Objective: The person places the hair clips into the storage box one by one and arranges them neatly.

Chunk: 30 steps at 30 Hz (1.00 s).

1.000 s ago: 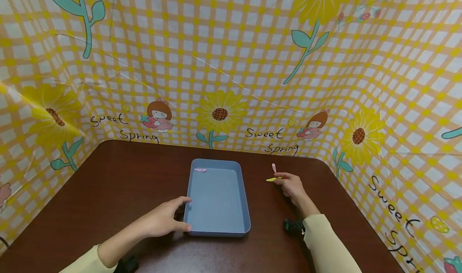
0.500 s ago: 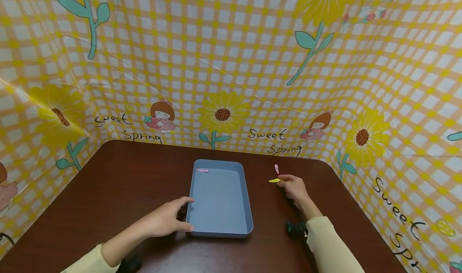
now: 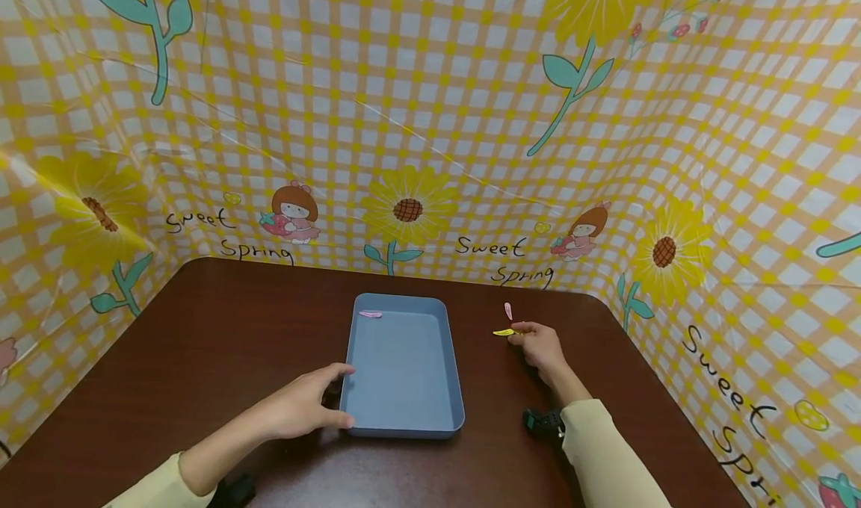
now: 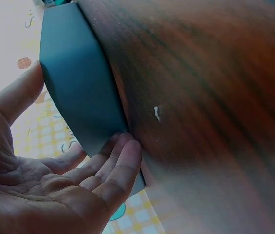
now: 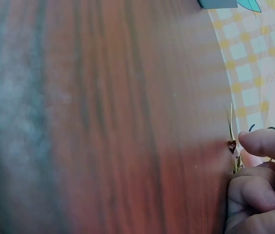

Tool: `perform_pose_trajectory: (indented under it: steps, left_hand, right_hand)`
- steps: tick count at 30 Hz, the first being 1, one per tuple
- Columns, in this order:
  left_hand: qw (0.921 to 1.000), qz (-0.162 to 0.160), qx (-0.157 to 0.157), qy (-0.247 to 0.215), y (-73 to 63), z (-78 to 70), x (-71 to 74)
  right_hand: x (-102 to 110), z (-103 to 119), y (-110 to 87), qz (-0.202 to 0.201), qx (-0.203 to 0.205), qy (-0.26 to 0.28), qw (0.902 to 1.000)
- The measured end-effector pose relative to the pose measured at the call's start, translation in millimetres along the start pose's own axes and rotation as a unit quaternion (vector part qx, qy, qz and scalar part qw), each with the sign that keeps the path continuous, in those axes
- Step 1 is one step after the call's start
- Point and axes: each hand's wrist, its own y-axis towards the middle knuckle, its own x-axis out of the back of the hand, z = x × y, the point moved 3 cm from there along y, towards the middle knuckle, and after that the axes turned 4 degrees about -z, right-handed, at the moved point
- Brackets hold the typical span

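Observation:
A blue-grey rectangular tray [image 3: 403,373] lies on the dark brown table. My left hand [image 3: 306,403] holds its left side, with thumb and forefinger at the rim; in the left wrist view the other fingers [image 4: 130,153] touch the outer wall. Inside the tray, near its far left corner, is a pale pink hair clip [image 3: 370,314]. To the right of the tray my right hand [image 3: 541,347] pinches one end of a yellow hair clip [image 3: 502,332] at the table surface. A pink hair clip [image 3: 507,311] lies just beyond it.
A checked cloth [image 3: 406,119] with sunflowers hangs behind the table [image 3: 269,314] and along both sides. A dark device [image 3: 541,422] sits at my right wrist, and another dark one [image 3: 232,489] at my left wrist.
The view shifts slightly with the head. My right fingertips, close beside the pink clip at first, now stand a little apart from it, at the yellow clip. The left hand stays on the tray.

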Motion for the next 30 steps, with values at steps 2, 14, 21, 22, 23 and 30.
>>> perform_pose_trajectory:
  steps: [2, 14, 21, 22, 23, 30]
  left_hand:
    - [1.0, 0.001, 0.002, 0.0, 0.1, 0.2, -0.2]
    - [1.0, 0.001, 0.004, -0.003, 1.2, -0.1, 0.6]
    - [1.0, 0.0, 0.007, -0.002, -0.7, -3.2, 1.9]
    - [1.0, -0.001, 0.007, -0.001, -0.9, -3.4, 1.9]
    - [1.0, -0.001, 0.006, 0.0, -0.9, -3.5, 1.9]
    - [1.0, 0.0, 0.005, 0.0, -0.6, -2.6, 1.1]
  right_hand:
    - [-0.4, -0.7, 0.1, 0.002, -0.001, -0.004, 1.0]
    - [0.0, -1.3, 2.0, 0.002, -0.005, -0.009, 0.9999]
    - [-0.2, -1.3, 4.0, 0.003, -0.002, -0.01, 0.9999]
    - [-0.3, -1.5, 4.2, 0.004, -0.001, -0.012, 0.9999]
    - [-0.5, -1.8, 4.6, 0.003, -0.002, -0.013, 0.9999]
    - [-1.9, -1.4, 3.0, 0.009, -0.003, -0.026, 0.9996]
